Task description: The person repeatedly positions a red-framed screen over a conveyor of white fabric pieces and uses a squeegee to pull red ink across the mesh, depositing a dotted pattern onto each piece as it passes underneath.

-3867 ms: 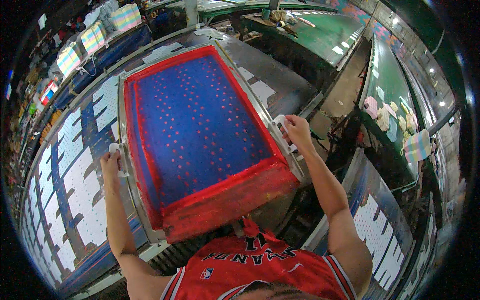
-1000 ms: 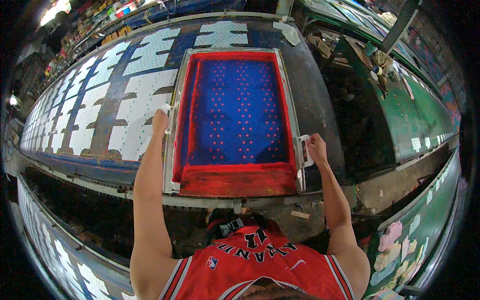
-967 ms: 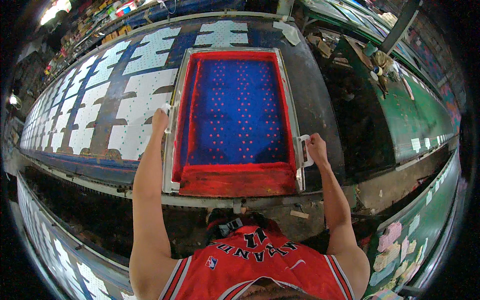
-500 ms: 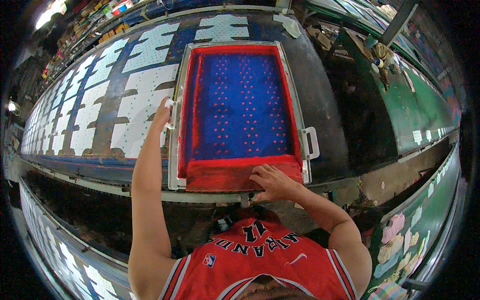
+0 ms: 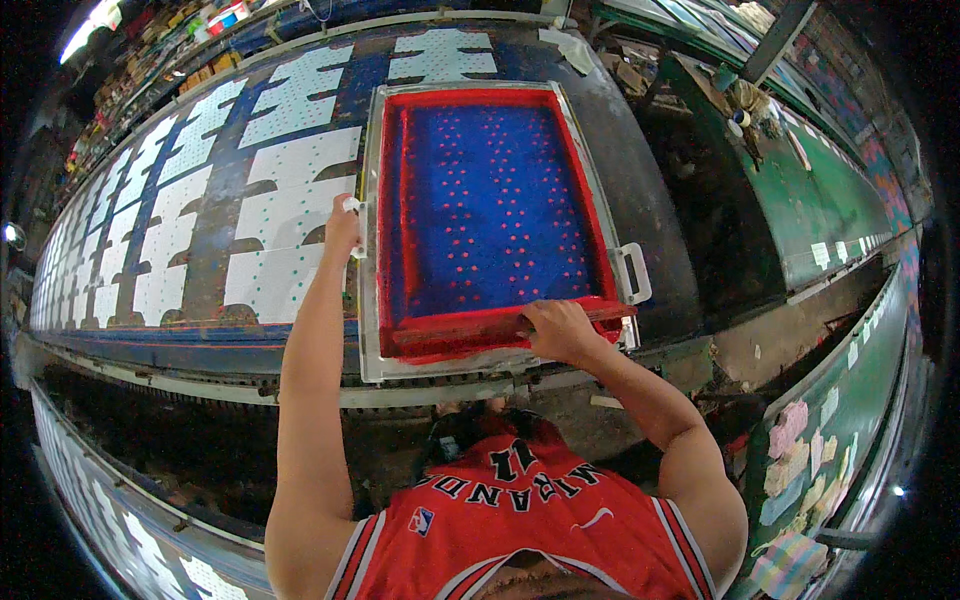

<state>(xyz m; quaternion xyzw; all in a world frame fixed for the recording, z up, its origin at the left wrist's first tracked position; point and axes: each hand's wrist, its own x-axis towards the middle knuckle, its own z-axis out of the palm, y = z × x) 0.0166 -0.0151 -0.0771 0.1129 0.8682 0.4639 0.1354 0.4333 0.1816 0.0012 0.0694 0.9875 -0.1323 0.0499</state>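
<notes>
In front of me a silk-screen printing frame lies on the long table. Its blue mesh carries rows of pink dots inside a red, ink-smeared border. My left hand is closed round the white handle on the frame's left side. Along the near end, a wide red squeegee stands tilted across the screen. My right hand grips its top edge right of the middle, fingers bent over it. A second white handle on the right side is untouched.
White cut fabric pieces with green dots lie in rows on the table to the left. A green table stands at the right, beyond a dark gap. Fabric scraps hang on a green surface at the lower right.
The squeegee has tipped up from lying flatter at the near end, and my right hand has closed over it. Frame and left hand appear slightly farther right and turned a little.
</notes>
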